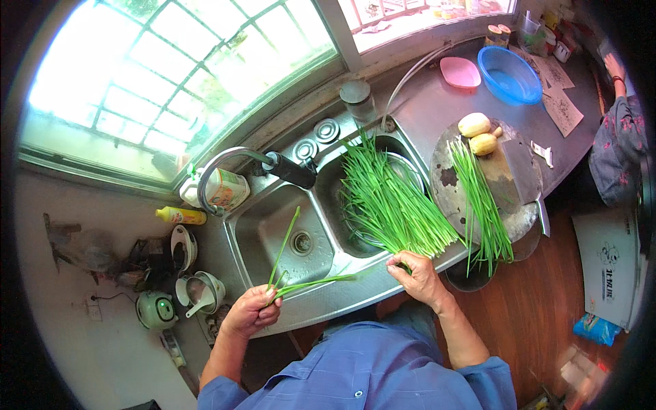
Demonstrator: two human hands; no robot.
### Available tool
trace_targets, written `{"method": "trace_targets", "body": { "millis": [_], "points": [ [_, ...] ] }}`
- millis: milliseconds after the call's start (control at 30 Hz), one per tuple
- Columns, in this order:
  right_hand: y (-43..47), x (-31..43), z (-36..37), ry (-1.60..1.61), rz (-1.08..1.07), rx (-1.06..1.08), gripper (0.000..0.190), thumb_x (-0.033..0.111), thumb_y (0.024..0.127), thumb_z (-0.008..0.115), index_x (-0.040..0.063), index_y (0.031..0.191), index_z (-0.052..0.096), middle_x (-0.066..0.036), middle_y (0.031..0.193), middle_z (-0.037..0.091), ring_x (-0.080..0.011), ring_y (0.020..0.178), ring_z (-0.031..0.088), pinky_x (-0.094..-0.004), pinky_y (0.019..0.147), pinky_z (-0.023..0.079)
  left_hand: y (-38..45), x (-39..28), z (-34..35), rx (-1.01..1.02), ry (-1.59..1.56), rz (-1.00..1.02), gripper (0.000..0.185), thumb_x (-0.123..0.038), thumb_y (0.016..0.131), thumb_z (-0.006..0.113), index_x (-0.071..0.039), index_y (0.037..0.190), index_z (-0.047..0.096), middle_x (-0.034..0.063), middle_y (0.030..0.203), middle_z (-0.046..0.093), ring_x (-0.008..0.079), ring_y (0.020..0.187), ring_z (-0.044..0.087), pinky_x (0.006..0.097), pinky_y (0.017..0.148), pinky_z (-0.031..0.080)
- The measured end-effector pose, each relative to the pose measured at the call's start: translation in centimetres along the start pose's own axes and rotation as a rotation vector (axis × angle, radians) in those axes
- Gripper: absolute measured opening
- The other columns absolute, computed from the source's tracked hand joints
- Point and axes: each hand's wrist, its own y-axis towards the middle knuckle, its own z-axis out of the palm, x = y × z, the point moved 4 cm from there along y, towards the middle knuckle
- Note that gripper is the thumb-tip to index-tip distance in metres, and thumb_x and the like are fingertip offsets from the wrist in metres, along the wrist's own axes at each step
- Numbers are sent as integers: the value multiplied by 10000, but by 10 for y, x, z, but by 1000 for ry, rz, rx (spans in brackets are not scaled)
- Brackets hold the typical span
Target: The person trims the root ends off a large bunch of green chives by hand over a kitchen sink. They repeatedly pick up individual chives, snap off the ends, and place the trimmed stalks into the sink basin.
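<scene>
My left hand (pixel 254 309) is closed around a few green chive stalks (pixel 285 248) that fan out over the front of the left sink basin (pixel 266 225). My right hand (pixel 417 274) has its fingers curled near the white ends of a large chive bunch (pixel 389 200); a bit of green shows at its fingertips, and whether it grips a stalk is not plain. That bunch lies across the right basin, over a metal bowl (pixel 405 169). A smaller chive bunch (pixel 476 200) rests on the round chopping board (pixel 445 154), beside peeled potatoes (pixel 483 144) and a cleaver (pixel 520 171).
A black faucet head (pixel 292 171) hangs over the divider between basins. Behind stands a lidded jar (pixel 357 100). Pink (pixel 460 72) and blue (pixel 509 75) plastic basins sit back right. Stacked bowls (pixel 210 289) and a rice cooker (pixel 156 310) are left. Another person's arm (pixel 618 82) shows far right.
</scene>
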Motion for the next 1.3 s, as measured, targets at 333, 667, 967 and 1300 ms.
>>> {"method": "trace_targets", "body": {
  "millis": [333,667,967,1300],
  "points": [
    [-12,18,-15,-411,-195,142,138,2,839,716,10,956,644,-149,867,663,-366,788,678,-429,665,554,2,-7,10,16,117,-62,241,-243,1055,602,-32,954,661,-45,691,518,47,520,360,220,465,284],
    [4,-22,-34,-68,17,-170,63,38,909,642,9,965,641,-135,814,664,-263,678,652,-374,629,523,6,-6,37,60,322,-173,274,-304,1056,613,-57,959,682,-50,743,570,33,572,385,215,501,295],
    [44,-5,-26,235,57,-228,194,57,970,668,14,1158,681,-79,975,680,-113,661,626,-259,598,510,13,-8,60,168,424,-228,262,-301,1052,611,-73,940,672,-81,700,502,38,571,368,219,516,271],
    [60,9,8,393,24,-92,179,34,942,714,7,1118,711,-51,962,670,-115,754,633,-253,662,517,20,-3,76,182,479,-284,280,-300,1066,593,-68,934,678,-96,690,477,33,574,363,220,517,273]
  ]
}}
